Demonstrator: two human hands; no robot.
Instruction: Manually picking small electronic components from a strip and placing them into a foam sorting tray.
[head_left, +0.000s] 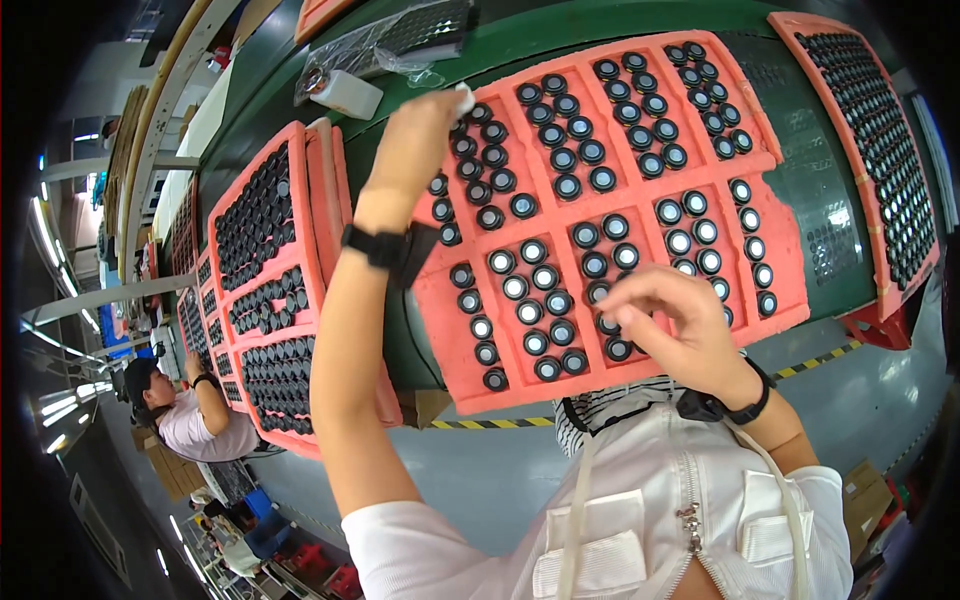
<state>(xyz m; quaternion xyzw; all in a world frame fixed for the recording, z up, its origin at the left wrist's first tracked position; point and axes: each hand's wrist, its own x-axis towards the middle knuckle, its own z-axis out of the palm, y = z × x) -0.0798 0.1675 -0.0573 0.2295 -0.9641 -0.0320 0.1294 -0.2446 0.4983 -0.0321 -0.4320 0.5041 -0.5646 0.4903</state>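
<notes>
A pink foam tray [790,225] lies before me, its compartments filled with rows of small round black parts [580,127] with pale, shiny centres. My left hand [415,140] is at the tray's far left corner, closed on a small white wipe [465,99] beside the top row of parts. Over the near middle of the tray is my right hand [685,330], its fingers bent and thumb apart, close above a column of parts. No object shows in its fingers. Some parts beneath that hand are hidden.
A stack of pink trays [325,200] with black parts stands at left, another full tray [870,150] at right. A white bottle [345,94] and a plastic-wrapped black sheet [420,35] lie on the green belt [560,45]. A co-worker [195,410] works at far left.
</notes>
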